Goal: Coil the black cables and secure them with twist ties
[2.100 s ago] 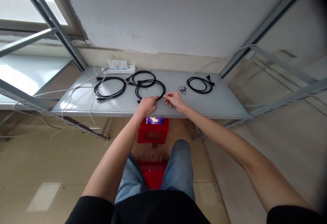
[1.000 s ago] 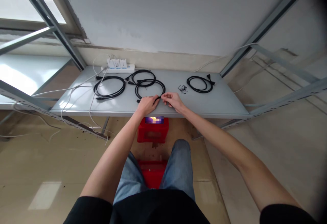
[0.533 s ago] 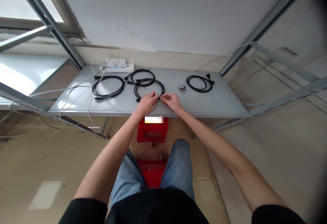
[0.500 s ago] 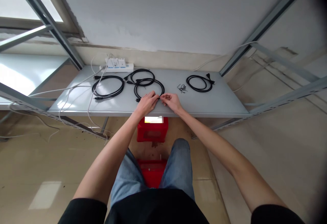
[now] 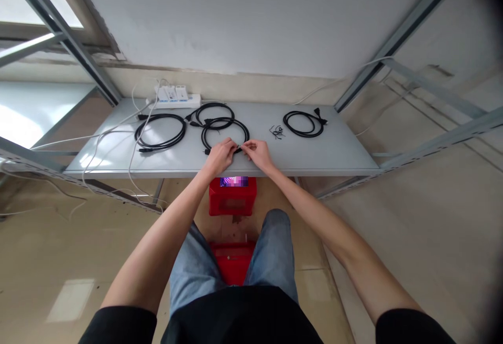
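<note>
A looped black cable (image 5: 248, 130) lies at the front middle of the grey shelf, partly covered by my hands. My left hand (image 5: 221, 156) is closed on the near side of this loop, its thumb and fingers pressed together. Close to its right, my right hand (image 5: 258, 155) pinches with thumb and forefinger at the same part of the loop. What those fingertips hold is too small to make out. Behind, another black cable coil (image 5: 214, 104) overlaps the loop. Several short black ties (image 5: 277, 132) lie loose to the right of my hands.
A black cable coil (image 5: 161, 115) lies at the left and another coil (image 5: 304, 135) at the right. Along the back left stands a white power strip (image 5: 173, 103) with plugged-in adapters and trailing white cords. Metal uprights flank the shelf (image 5: 334, 158); a red stool (image 5: 231, 202) stands beneath.
The view has shifted slightly, moving the shelf a little left in the picture. My fingertips have drawn slightly apart at the loop. The other coils stay where they lay.
</note>
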`<state>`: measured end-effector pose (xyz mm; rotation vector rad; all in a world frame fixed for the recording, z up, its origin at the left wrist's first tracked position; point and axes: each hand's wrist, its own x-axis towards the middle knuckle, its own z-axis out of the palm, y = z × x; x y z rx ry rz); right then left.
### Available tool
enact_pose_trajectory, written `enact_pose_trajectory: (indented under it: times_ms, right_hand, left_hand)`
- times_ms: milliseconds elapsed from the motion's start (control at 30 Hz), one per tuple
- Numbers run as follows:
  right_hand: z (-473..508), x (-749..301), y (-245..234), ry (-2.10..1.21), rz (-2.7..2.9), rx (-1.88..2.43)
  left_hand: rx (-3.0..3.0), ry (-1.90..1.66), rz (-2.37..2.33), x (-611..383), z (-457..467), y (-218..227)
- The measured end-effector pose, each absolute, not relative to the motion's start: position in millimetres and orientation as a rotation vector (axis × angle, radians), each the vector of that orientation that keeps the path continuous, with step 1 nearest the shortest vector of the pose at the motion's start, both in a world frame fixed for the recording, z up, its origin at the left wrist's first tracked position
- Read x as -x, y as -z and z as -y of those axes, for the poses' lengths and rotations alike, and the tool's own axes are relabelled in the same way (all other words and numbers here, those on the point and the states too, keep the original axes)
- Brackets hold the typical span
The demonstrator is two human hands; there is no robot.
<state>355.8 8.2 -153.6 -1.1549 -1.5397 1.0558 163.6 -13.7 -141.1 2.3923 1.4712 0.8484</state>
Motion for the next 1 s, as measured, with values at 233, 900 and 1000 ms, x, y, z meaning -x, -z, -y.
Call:
enact_pose_trajectory:
  times_ms: [233,900,1000]
  right_hand:
    - [-0.6,-351.1,147.6,-1.055,1.542,1.141]
    - [3.1,-345.5,146.1,-0.923,1.596,1.202]
    - [5.7,-342.9,143.2,-0.855,1.646,1.2]
  left_hand:
    - [-2.355,-0.885,-1.47,-163.4,12.0,142.5]
    - [-2.3,-0.888,-1.488,-163.5,14.1,137.6]
    - [-2.299,-0.888,-1.497,-163.5,14.0,136.5]
